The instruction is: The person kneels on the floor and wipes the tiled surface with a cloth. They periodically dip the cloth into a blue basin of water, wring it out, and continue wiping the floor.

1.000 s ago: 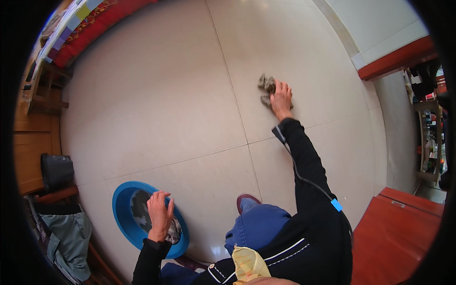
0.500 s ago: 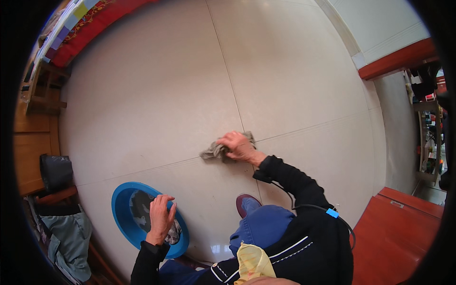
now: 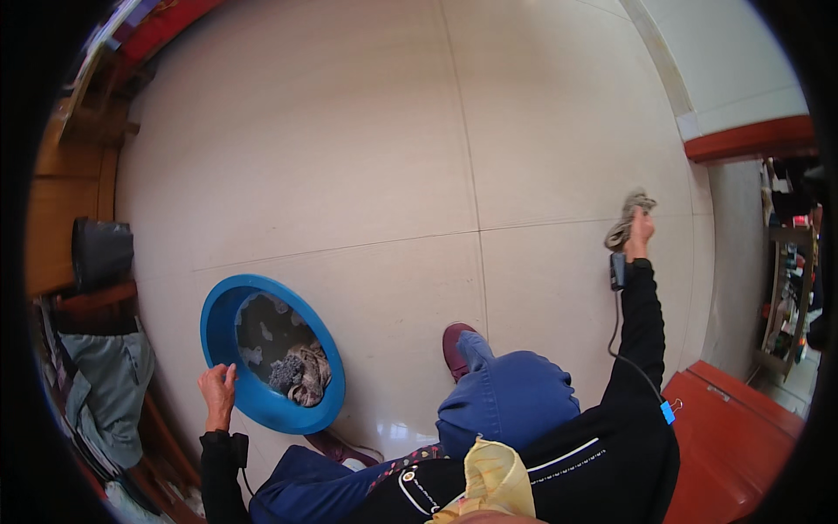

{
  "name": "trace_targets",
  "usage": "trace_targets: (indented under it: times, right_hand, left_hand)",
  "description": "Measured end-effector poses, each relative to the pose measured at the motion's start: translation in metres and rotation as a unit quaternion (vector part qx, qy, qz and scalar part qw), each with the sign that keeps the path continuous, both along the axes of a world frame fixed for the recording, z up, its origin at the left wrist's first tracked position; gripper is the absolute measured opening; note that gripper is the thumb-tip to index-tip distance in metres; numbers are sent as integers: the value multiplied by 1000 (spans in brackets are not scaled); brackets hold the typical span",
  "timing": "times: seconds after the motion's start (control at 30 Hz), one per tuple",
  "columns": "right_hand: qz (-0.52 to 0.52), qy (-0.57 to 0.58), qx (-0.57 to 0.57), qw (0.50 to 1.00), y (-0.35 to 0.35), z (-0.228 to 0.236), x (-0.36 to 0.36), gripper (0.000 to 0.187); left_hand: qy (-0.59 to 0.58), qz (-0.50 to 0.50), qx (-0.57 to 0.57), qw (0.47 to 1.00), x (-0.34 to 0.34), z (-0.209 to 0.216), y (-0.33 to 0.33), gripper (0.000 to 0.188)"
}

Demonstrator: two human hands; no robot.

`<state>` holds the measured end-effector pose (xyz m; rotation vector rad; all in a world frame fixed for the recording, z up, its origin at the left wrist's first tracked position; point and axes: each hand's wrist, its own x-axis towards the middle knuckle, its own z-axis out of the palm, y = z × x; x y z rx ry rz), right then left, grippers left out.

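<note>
My right hand (image 3: 641, 234), its arm stretched far out to the right, is closed on a crumpled grey-brown rag (image 3: 625, 222) against the tiled floor. On the left stands a blue plastic basin (image 3: 218, 306) with murky water and suds inside. Wet patterned cloth (image 3: 307, 374) lies bunched in that water, toward the near side. Just outside the basin's left rim is my left hand (image 3: 218, 389), its fingers curled in and no object showing in them. I cannot tell whether it touches the rim.
My maroon shoe (image 3: 456, 351) rests on the pale floor tiles (image 3: 349, 140). A red wooden piece of furniture (image 3: 733, 437) stands at the near right. Along the left are wooden furniture, a black bag (image 3: 101, 251) and hanging grey-green cloth (image 3: 109, 384). A red threshold (image 3: 751, 140) edges the right side.
My right hand has swept the rag from the middle of the floor far to the right. My left hand has moved left from over the basin to beside its rim, its fingers curling in.
</note>
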<state>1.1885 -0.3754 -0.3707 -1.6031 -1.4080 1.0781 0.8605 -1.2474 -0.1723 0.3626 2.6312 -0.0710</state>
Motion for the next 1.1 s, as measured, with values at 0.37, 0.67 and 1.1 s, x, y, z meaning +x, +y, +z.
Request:
trace_targets:
  times: [0.37,0.67,1.1]
  right_hand:
    - [483,-128,385,776,-318,-9,-311,42]
    - [794,141,77,587,-409,1,-238,41]
    - [585,-156,359,711,-349,-24,-223,49]
  left_hand:
    - [-37,290,125,948,108,-26,-145,28]
    - [-88,311,201,925,100,-30,-135,30]
    - [-127,428,154,881,146,-37,-166,28]
